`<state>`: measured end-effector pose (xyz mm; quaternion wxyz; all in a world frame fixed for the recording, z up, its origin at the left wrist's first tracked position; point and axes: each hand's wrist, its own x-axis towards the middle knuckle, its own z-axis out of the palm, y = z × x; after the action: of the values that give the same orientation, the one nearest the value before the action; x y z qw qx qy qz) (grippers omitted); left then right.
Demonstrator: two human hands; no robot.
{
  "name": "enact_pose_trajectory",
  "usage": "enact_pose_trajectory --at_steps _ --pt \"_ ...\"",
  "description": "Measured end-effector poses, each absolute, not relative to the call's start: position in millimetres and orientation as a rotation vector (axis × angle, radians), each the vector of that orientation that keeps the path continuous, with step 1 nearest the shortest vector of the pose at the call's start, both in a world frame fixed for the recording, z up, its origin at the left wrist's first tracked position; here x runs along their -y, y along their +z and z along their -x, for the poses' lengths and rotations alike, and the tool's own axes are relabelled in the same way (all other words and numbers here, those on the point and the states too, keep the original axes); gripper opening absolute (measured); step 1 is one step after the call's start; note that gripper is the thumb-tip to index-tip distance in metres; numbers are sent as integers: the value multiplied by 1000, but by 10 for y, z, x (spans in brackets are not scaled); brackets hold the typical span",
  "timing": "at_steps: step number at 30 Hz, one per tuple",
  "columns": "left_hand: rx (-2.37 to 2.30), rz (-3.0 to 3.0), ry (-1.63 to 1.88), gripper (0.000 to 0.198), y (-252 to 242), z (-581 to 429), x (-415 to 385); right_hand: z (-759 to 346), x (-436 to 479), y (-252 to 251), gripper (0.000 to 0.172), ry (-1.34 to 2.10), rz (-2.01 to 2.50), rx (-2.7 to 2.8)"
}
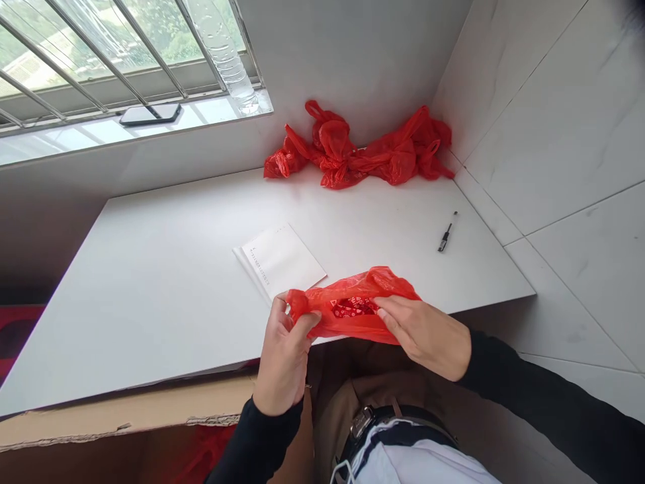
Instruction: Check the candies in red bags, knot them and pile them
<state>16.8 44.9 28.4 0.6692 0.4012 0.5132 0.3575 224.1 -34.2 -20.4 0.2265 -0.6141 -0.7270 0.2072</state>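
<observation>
A red plastic bag (367, 328) is held at the table's front edge, its mouth partly open. Inside it shows a red cloth with a white pattern (353, 307). My left hand (287, 349) grips the bag's bunched left end between thumb and fingers. At the bag's right side lies my right hand (423, 333), its fingers close together and reaching over the opening; their tips touch the bag near the patterned cloth. What the right fingertips hold, if anything, is hidden.
On the white table (166, 269) are a notebook (285, 259), a black pen (445, 236) and several red bags (353, 151) by the wall. A phone (150, 114) and bottle (226, 60) stand on the sill. A cardboard box (141, 410) sits below, front left.
</observation>
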Motion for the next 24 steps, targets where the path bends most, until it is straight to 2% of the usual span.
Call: enact_pose_trajectory --at_steps 4,7,14,18,24 --pt "-1227 -906 715 42 267 -90 -407 -2381 345 -250 52 383 1784 2016" --pt "-1230 -1088 749 34 240 -82 -385 -2355 277 -229 57 390 1950 2016" --pt "-1303 -1286 866 24 237 -77 -335 -2146 -132 -302 38 582 2158 2223" --pt "-1174 -1159 894 22 214 -22 -289 -2201 -180 -351 12 687 2100 2135" --pt "-1154 -1120 897 23 201 6 -307 -2312 -128 -336 17 791 1988 1616"
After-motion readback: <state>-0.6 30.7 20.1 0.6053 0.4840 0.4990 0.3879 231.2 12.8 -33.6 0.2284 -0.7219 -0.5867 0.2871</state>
